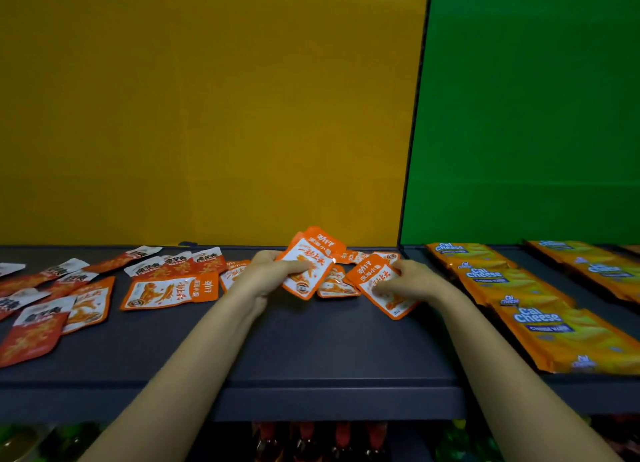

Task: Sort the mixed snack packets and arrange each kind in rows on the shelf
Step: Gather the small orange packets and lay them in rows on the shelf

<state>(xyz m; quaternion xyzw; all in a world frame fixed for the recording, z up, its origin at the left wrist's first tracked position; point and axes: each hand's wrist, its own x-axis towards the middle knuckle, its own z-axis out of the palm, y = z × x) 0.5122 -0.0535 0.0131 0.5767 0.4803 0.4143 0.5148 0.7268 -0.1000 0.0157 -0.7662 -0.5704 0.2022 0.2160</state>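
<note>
Head view shows the gathering step in hand: the left hand (266, 271) has its fingers curled round a small fanned stack of orange packets (306, 262) at the back middle of the shelf (311, 350), while the right hand (412, 278) pinches a single orange packet (375, 283) just beside it, with others loose beneath and to the left; next, I judge, that packet must join the stack squarely, and the red-and-white packets (34, 337) at the left be kept apart. Yellow wafer packets (540, 326) lie in rows at the right, reading "Cal Cheese"; the orange ones carry large Chinese characters.
</note>
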